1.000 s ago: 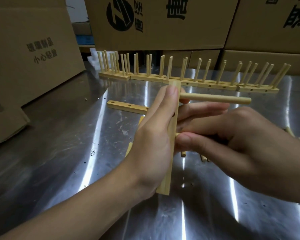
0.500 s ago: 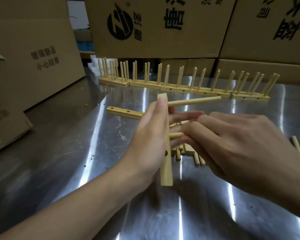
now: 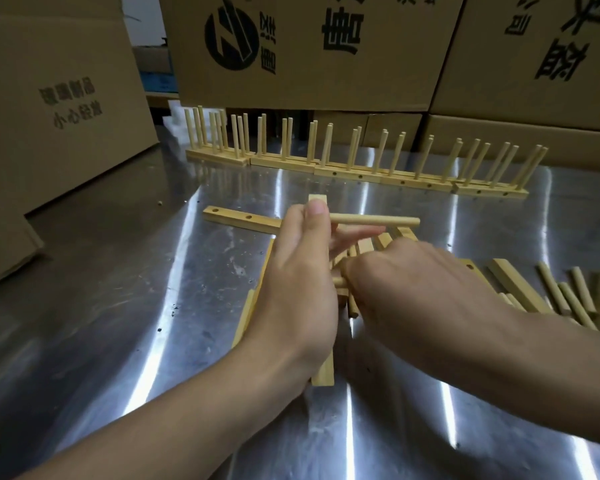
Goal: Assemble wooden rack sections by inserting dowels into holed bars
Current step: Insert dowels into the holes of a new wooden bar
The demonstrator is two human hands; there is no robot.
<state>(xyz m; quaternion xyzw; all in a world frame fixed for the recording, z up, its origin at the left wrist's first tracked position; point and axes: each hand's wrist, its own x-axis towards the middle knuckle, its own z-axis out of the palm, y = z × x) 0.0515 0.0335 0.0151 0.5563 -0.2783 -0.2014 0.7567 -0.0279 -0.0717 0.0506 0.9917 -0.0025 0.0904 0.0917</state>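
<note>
My left hand (image 3: 300,278) grips a holed wooden bar (image 3: 323,370) that stands nearly upright on the table. One dowel (image 3: 374,221) sticks out to the right from the bar's top hole. My right hand (image 3: 416,292) is closed round a second dowel (image 3: 338,281), whose end shows at the bar's middle. Whether that end is in a hole is hidden by my fingers. Another holed bar (image 3: 239,219) lies flat behind my left hand.
Finished rack sections (image 3: 361,168) with upright dowels stand in a row at the back. Loose dowels and bars (image 3: 565,296) lie at the right. Cardboard boxes (image 3: 59,98) wall the steel table (image 3: 101,323) at the left and back.
The bar has dropped lower and now rests on the table. My right hand brought a second dowel to the bar's middle and has closed in tighter against it.
</note>
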